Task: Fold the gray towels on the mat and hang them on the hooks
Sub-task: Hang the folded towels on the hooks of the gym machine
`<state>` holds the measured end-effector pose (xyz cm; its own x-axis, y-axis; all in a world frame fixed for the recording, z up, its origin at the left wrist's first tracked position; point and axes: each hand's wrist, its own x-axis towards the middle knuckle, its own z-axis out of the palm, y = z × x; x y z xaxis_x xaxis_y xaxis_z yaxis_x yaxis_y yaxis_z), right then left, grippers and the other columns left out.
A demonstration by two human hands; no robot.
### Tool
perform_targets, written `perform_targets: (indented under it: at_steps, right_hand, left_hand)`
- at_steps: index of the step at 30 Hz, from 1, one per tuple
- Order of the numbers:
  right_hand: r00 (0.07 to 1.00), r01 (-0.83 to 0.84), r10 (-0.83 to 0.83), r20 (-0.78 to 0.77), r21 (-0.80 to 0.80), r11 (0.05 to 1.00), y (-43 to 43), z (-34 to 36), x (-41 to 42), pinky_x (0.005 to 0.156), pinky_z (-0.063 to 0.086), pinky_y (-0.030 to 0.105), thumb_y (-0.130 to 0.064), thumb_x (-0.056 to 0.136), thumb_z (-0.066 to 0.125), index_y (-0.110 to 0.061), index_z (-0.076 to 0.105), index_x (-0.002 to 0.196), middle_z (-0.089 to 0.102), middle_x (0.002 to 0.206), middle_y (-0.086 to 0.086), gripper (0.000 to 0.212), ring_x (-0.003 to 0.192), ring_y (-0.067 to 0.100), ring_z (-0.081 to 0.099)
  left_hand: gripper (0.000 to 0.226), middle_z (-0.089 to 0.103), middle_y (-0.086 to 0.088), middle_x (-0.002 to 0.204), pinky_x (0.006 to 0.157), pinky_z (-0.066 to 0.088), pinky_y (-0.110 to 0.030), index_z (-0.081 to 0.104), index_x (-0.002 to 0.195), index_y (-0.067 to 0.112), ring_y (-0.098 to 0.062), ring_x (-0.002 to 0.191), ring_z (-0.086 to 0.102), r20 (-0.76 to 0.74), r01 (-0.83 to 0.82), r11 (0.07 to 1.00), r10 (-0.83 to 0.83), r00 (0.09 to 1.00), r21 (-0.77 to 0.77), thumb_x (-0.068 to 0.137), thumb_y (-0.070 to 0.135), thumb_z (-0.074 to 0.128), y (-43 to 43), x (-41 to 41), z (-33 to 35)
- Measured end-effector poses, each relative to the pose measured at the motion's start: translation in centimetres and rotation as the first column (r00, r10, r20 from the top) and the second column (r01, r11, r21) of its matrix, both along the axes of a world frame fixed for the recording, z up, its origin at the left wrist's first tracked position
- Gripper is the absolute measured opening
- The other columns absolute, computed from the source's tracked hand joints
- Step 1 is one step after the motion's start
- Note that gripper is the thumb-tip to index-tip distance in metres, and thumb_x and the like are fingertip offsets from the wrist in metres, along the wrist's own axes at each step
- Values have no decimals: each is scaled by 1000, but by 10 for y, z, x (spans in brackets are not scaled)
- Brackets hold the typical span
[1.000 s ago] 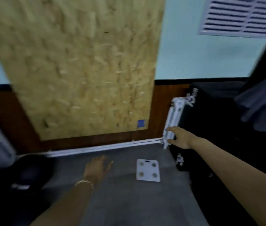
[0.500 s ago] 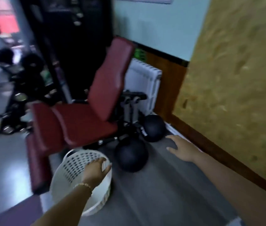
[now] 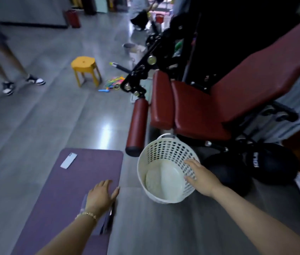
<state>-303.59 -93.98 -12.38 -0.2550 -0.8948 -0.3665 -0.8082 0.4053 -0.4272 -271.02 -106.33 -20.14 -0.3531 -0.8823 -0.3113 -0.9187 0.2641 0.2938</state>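
Head view, counts: one mat, one phone, one stool, one basket, one bench, two balls, two hands.
Legs: a person's bare legs [image 3: 1,57] in dark-and-white shoes, blurred, at 10 o'clock.
Mat: purple rectangular foam mat [image 3: 59,190], matte and round-cornered, flat on the glossy gray floor at 7 o'clock.
Phone: slim silver phone [image 3: 68,160] lying flat on the mat's far end, at 11 o'clock from the left hand.
Stool: yellow plastic stool [image 3: 85,69], round-topped, at 11 o'clock, well apart from the mat.
Left hand: left hand [image 3: 100,196], beaded bracelet [image 3: 87,214] on its wrist, palm down with fingers spread over the mat's right edge, gripping nothing; whether it touches cannot be told.
Dark item: flat dark thing [image 3: 110,215] under that wrist at the mat's edge, too blurred to name.
Basket: white round plastic basket [image 3: 161,150] with perforated walls and a smooth pale bottom, upright at 6 o'clock, just right of the mat.
Right hand: right hand [image 3: 201,178], fingers straight and relaxed over the basket's rim at its 3 o'clock side, clasping nothing.
Bench: dark red padded vinyl bench [image 3: 197,111] on a black metal frame at 3 o'clock, its roller pad [image 3: 137,124] near the basket.
Balls: two black rubbery balls [image 3: 272,162] side by side at 4 o'clock, the nearer one [image 3: 224,172] just beside the basket.
Change: half a second ago the left hand was over the basket's rim and the right reached toward the chipboard wall; the view has swung left, bringing mat, phone and stool in.
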Motion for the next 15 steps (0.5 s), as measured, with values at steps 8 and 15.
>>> perform_targets:
  at_steps: [8, 15]
  right_hand:
    - [988, -152, 151, 29, 64, 986, -113, -124, 124, 114, 25, 30, -40, 97, 48, -24, 21, 150, 16, 158, -6, 62, 142, 15, 25]
    - [951, -305, 303, 60, 28, 952, -202, -262, 209, 117, 19, 32, -49, 97, 42, -29, 18, 150, 12, 159, -9, 62, 145, 11, 16]
  left_hand:
    - [74, 50, 1, 139, 101, 36, -31, 40, 141, 19, -20, 126, 48, 35, -187, 980, 185, 982, 61, 87, 68, 28, -49, 129, -85]
    - [78, 49, 1, 140, 106, 31, -32, 38, 143, 19, -19, 128, 46, 57, -295, 955, 296, 954, -11, 85, 70, 26, -100, 197, -205]
